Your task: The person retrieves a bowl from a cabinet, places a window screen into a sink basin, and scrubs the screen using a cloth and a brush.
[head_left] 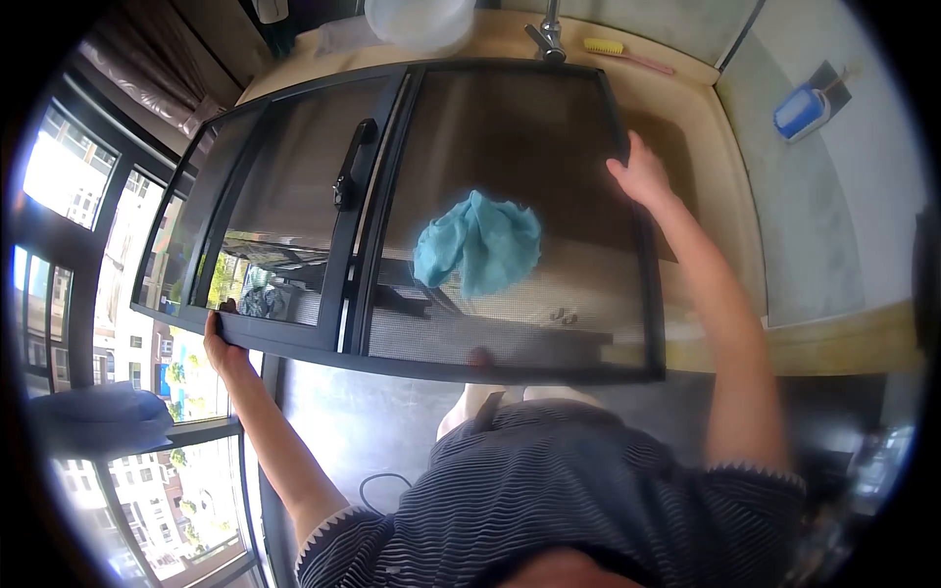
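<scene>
A large dark-framed window panel (pixel 355 220) with a black handle (pixel 355 164) lies across the beige sink basin (pixel 720 186). My left hand (pixel 222 338) grips its lower left edge, the fingers partly hidden behind the frame. On the panel's right edge rests my right hand (pixel 642 171), its fingers bent over the frame and the thumb pointing inward. A crumpled turquoise cloth (pixel 477 245) lies on the mesh and glass part of the panel, touched by neither hand.
Behind the panel stand a faucet (pixel 549 39), a yellow brush with a pink handle (pixel 605 46) and a whitish basin (pixel 421 22). A blue and white brush holder (pixel 802 113) hangs on the right wall. Windows line the left side.
</scene>
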